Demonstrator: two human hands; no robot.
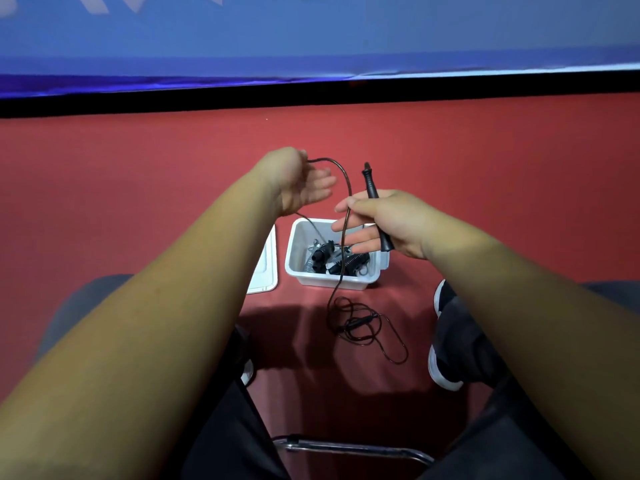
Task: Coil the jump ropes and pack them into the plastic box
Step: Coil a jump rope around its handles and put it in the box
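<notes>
Box (332,282): white plastic, rectangular, open-topped, on matte red floor (485,185). Inside: packed ropes (329,258), black and clear, tightly coiled, with stubby black grips.
Lid (266,271): flat white plastic, rounded corners, lying just left of box.
Rope (347,188): thin glossy dark cord, arching above box from left hand (298,181), down past box's front wall to loose tangled loops on floor in front of box, around second handle (358,323).
Left hand: above and left of box, holds cord at its upper edge; lower fingers (322,185) loosely extended.
Handle (370,183): slim black tapered stick, upright above box, gripped in right hand (384,220), thumb and palm clamped round it.
Shoe (441,372): black, white sole, in front and right of box.
</notes>
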